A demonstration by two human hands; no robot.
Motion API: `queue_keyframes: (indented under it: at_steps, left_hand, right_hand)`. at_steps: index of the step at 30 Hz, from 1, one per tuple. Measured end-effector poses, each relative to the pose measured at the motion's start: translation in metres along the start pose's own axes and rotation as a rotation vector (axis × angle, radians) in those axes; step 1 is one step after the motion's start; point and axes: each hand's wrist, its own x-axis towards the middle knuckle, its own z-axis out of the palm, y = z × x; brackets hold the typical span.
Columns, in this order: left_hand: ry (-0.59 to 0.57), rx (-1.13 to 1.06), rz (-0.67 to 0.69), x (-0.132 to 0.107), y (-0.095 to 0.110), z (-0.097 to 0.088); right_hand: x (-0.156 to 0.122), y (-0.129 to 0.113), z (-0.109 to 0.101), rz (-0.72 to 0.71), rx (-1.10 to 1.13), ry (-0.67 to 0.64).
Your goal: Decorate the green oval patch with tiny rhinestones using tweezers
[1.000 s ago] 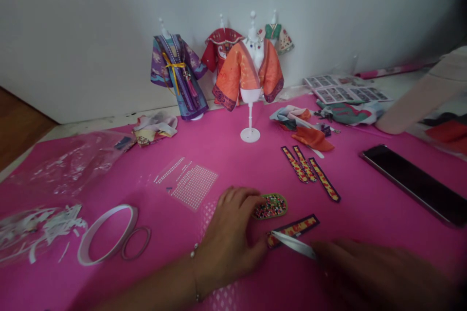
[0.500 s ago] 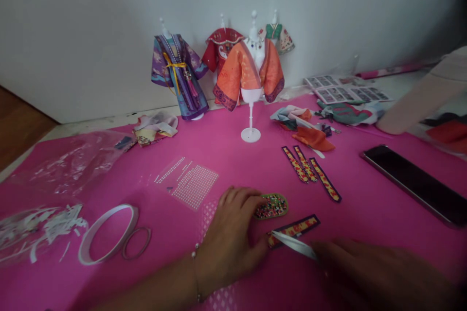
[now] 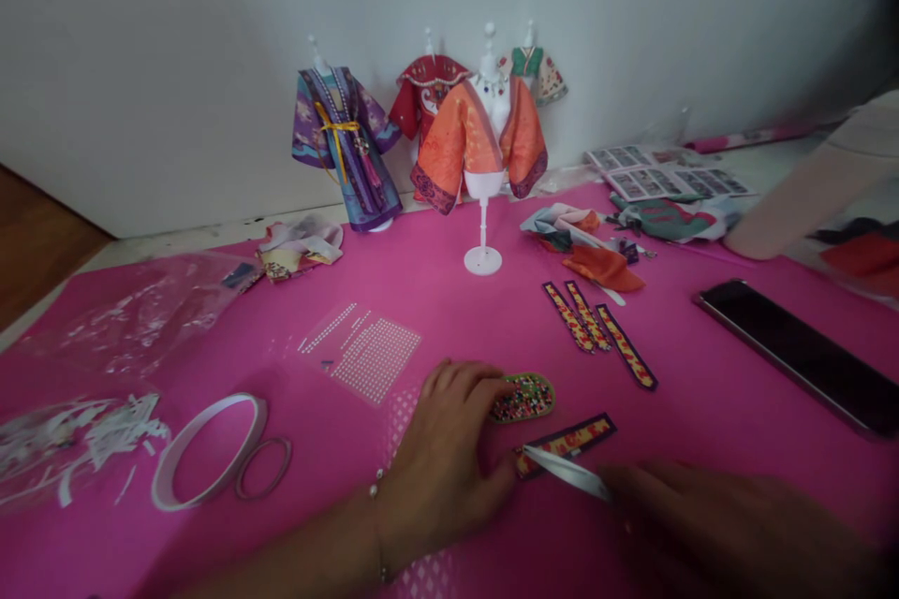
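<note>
nothing has shifted to speak of since a second ago: both hands and every piece lie as they did. left hand (image 3: 442, 459) rests palm-down on the pink mat (image 3: 435, 299), fingers loosely spread and gripping nothing; its fingertips touch the near-left edge of the beaded oval patch (image 3: 525, 397). right hand (image 3: 702, 524) is blurred at the lower edge; we read its fingers as closed round a white pointed tool (image 3: 566, 471), though the grip itself is not sharp. the tool tip touches the left end of the patterned strip (image 3: 574, 438), which lies flat just in front of the oval patch, between the two hands. three like strips (image 3: 596, 329) lie further back. tape roll (image 3: 203, 449) sits to the left, phone (image 3: 801, 351) to the right, orange robe on a stand (image 3: 481, 145) by the wall.
</note>
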Motion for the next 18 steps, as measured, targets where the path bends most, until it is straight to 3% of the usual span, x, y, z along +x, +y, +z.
queue_keyframes:
  at_steps: [5,18]
  left_hand:
    - [0.005,-0.001,0.015,-0.001,-0.001,0.0]
    - [-0.005,0.011,0.008,-0.001,-0.002,0.002]
  right_hand:
    - [0.004,-0.001,-0.002,-0.015,0.0,0.038]
    - [-0.003,-0.001,0.002,0.018,-0.007,-0.019]
